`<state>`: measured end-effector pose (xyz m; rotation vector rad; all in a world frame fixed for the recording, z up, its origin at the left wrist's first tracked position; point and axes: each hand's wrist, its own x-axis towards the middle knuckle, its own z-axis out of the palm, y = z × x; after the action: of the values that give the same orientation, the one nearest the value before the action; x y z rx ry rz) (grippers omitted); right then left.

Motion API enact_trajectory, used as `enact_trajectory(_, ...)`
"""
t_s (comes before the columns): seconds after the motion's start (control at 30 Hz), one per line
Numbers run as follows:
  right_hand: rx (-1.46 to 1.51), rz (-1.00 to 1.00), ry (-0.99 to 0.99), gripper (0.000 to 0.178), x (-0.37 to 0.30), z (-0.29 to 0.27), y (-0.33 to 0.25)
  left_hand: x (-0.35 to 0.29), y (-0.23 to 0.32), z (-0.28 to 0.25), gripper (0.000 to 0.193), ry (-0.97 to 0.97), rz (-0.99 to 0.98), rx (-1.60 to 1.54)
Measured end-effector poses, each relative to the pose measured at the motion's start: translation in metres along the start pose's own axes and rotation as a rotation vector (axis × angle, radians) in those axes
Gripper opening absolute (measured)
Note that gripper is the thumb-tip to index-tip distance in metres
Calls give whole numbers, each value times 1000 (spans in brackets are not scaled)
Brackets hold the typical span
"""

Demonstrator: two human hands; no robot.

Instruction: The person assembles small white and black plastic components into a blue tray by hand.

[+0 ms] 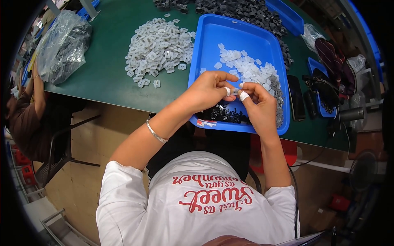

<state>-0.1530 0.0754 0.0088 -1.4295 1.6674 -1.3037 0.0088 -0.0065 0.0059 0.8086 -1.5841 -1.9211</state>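
Note:
Over the near part of a blue tray (217, 28), my left hand (211, 91) and my right hand (259, 105) meet with their fingertips pinched on one small pale plastic piece (234, 92). White tape wraps several fingertips. Inside the tray, a heap of translucent white plastic pieces (256, 74) lies beyond and to the right of my hands. Small black parts (225, 114) are scattered below my fingers at the tray's near edge. The held piece is mostly covered by my fingers, so its details cannot be made out.
Left of the tray, a pile of whitish plastic pieces (158, 49) sits on the green table (106, 61). Dark parts (254, 12) are heaped behind. A phone (296, 97) and a small blue tray (314, 65) lie right. At far left are a clear bag (67, 45) and another person (30, 110).

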Motion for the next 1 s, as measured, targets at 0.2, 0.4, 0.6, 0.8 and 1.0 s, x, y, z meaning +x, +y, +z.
enact_trajectory(0.2, 140, 40, -34, 20, 5, -6, 0, 1, -2, 1, 29, 31, 52, 76)
enact_trajectory(0.4, 107, 31, 112, 17, 6, -48, -4, -19, 17, -10, 20, 261, 352, 125)
enact_trajectory(0.6, -369, -26, -110, 15, -8, -54, -1, -38, 41, -102, 14, 718, 514, 568)
enact_trajectory(0.8, -452, -253, -253, 16, -1, -19, -11, -34, 30, -111, 22, 737, 649, 1163)
enact_trajectory(1.0, -693, -429, -298, 10, 10, -1, -10, -10, 23, -37, 24, 312, 557, 1032)
